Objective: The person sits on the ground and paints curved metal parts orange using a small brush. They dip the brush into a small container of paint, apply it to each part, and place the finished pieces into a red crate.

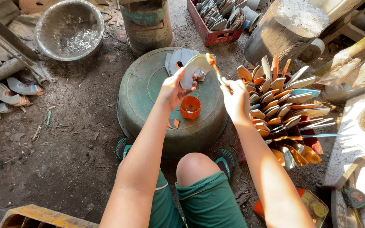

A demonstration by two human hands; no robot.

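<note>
The left hand (175, 89) pinches a curved grey metal blade piece (193, 71) by its lower edge, thumb in front and fingers curled behind, holding it upright over the overturned green basin (148, 101). The right hand (234, 98) is closed around a thin brush (214, 69), whose orange-wet tip touches the top edge of the blade piece. Just below both hands, on the basin's flat bottom, stands a small orange cup of paint (190, 107); a few more grey blade pieces (178, 59) lie at the basin's far edge, and a small one (173, 123) rests at its near edge. To the right of the basin, a crate bristles with orange-edged blades (281, 109) standing on end. Beyond the basin sit a red crate of grey pieces (216, 21) and a green drum (146, 25), with a round metal bowl (69, 28) to its far left.
</note>
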